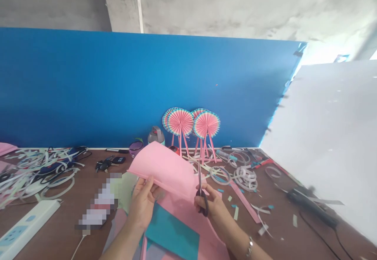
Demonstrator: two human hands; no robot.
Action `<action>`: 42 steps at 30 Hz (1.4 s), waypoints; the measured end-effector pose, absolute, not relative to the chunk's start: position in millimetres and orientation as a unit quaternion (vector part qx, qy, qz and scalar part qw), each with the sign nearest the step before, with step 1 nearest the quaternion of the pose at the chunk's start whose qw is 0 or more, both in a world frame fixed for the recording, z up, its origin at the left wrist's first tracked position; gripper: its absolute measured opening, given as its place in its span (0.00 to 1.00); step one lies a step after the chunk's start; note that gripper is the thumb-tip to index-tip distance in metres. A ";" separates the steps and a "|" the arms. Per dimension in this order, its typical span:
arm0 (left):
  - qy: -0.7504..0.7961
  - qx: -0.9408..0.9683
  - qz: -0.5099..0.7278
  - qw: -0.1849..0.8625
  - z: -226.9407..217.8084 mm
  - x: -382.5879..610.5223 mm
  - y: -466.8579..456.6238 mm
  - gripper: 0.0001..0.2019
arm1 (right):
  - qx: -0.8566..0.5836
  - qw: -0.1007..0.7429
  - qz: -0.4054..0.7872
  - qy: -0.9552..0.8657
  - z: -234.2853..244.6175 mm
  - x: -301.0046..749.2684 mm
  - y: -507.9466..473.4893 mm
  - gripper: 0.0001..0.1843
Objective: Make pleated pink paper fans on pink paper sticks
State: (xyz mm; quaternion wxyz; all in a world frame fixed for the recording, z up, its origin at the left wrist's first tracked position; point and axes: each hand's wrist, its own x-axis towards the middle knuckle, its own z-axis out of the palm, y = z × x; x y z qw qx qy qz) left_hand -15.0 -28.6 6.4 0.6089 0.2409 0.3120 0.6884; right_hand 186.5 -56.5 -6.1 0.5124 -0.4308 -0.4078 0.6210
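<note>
My left hand [143,202] pinches the near edge of a folded pink paper sheet [165,167], lifted above the table. My right hand [212,203] grips dark-handled scissors [201,191], whose blades point up along the sheet's right edge. Under both hands lie a teal sheet [173,232] and more pink paper [191,213]. Several pink and teal pleated paper fans on pink sticks [193,124] lean against the blue board at the back.
A blue partition [118,87] and a white panel [332,134] wall in the brown table [59,220]. Curled paper strips [38,169] lie left and right, a power strip [26,226] at the left edge, a black glue gun [312,205] with cord right, keys [106,162] and a bottle [156,135] behind.
</note>
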 end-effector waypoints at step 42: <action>0.384 0.341 0.606 0.607 -4.7 -17.0 -22.5 0.20 | -0.316 0.166 0.720 -0.595 -14.6 229.1 -44.6 0.27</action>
